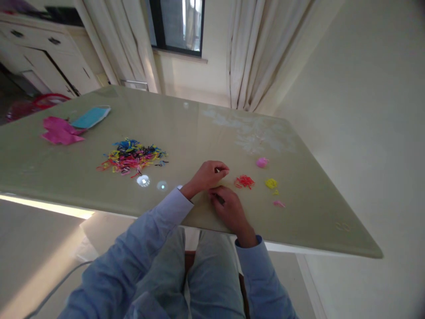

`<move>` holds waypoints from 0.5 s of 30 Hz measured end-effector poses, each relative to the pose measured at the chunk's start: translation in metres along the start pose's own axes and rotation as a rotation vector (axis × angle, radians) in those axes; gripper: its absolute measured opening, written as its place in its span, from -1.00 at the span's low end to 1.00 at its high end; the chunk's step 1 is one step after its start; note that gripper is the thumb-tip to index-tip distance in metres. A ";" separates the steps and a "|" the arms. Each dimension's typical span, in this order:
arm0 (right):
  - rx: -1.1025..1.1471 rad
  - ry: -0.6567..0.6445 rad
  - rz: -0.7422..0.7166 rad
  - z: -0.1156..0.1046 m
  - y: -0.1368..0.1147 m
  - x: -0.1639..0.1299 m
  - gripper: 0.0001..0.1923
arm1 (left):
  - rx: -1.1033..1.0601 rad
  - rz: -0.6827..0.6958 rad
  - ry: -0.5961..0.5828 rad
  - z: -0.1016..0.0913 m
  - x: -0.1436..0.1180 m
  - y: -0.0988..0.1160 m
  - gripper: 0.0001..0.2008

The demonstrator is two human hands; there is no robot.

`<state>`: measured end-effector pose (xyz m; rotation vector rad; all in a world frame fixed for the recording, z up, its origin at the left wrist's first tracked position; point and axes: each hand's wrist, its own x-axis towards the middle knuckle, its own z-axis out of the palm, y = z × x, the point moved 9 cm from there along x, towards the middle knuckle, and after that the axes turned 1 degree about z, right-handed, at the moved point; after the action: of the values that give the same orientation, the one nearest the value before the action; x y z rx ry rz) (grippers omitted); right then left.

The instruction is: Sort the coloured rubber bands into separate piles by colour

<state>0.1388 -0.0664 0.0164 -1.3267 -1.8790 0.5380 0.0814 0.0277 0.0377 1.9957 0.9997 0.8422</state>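
My left hand (208,175) is over the table with thumb and fingertips brought together in a pinch, just left of a small pile of red rubber bands (245,181). Below it, my right hand (229,208) rests low over the tabletop, its fingers curled and the thumb close to the index finger. Anything between the fingertips of either hand is too small to make out. Farther left lies a larger mixed heap of coloured rubber bands (133,156), in blue, yellow, black, red and pink.
Right of the red pile are a pink lump (262,162), a yellow cluster (271,183) and a small pink piece (279,204). A crumpled pink sheet (62,131) and a blue face mask (91,117) lie far left on the glossy table (186,128).
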 end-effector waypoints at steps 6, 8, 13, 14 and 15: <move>0.005 -0.022 0.012 -0.003 -0.002 -0.001 -0.86 | 0.059 -0.053 0.155 -0.049 -0.055 -0.025 -0.80; 0.001 -0.022 0.025 -0.003 -0.001 0.000 -0.85 | 0.154 -0.078 0.256 -0.067 -0.079 -0.034 -0.82; 0.006 -0.022 0.050 -0.005 0.003 0.001 -0.82 | 0.226 -0.010 0.434 -0.093 -0.129 -0.036 -0.84; 0.010 -0.021 0.063 -0.005 0.004 0.001 -0.80 | 0.200 0.006 0.455 -0.094 -0.136 -0.035 -0.84; 0.017 -0.018 0.079 -0.006 0.006 0.002 -0.79 | 0.177 0.008 0.471 -0.095 -0.141 -0.035 -0.84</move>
<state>0.1469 -0.0625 0.0163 -1.3936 -1.8386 0.6069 -0.0753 -0.0462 0.0257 1.9887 1.3684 1.3057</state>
